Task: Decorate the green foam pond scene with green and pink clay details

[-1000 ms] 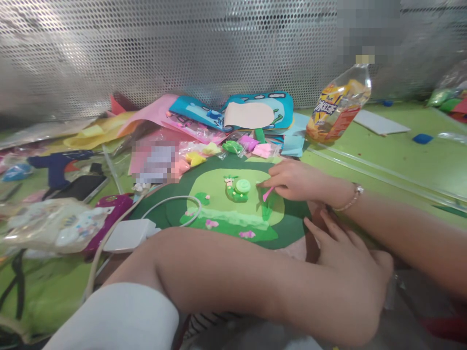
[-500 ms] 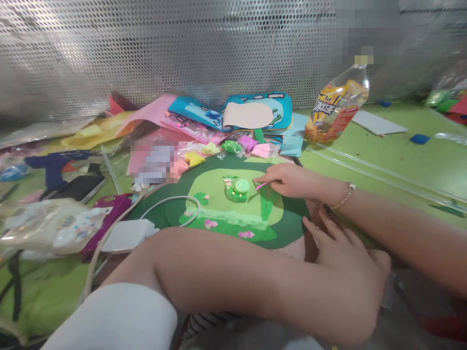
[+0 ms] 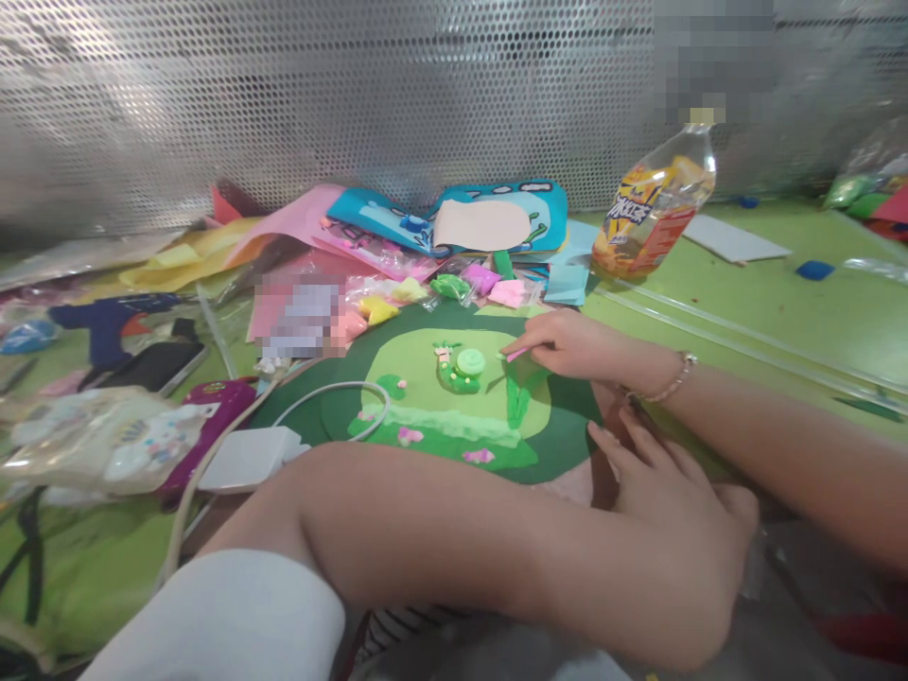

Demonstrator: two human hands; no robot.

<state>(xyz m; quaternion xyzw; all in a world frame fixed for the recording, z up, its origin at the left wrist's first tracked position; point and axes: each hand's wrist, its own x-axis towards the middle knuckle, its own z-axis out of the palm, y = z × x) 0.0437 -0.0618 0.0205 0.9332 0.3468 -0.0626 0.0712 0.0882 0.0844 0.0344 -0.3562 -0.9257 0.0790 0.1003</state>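
My right hand (image 3: 567, 345) is closed in a pinch around a thin pink clay tool (image 3: 520, 354), index finger stretched along it. Its tip is over the picture, just right of a green clay snail (image 3: 464, 367) with a pale green spiral shell. The picture lies on a dark green sheet (image 3: 574, 430) with a light green middle, clay grass, and pink clay flowers (image 3: 479, 456). Stretched across the front, my left arm ends in my left hand (image 3: 667, 501), fingers spread at the sheet's lower right edge. It holds nothing that I can see.
A tilted drink bottle (image 3: 653, 208) stands behind on the right. Bagged clay (image 3: 450, 286) lies along the sheet's far edge. Leftward are a white charger (image 3: 248, 459) with a looped cable, a phone (image 3: 156, 364) and a blue glue gun (image 3: 106, 326). A perforated metal panel (image 3: 397, 104) closes the back.
My right hand has shifted slightly right and up, away from the snail, with the pink clay tool still in it. My left hand stays in place.
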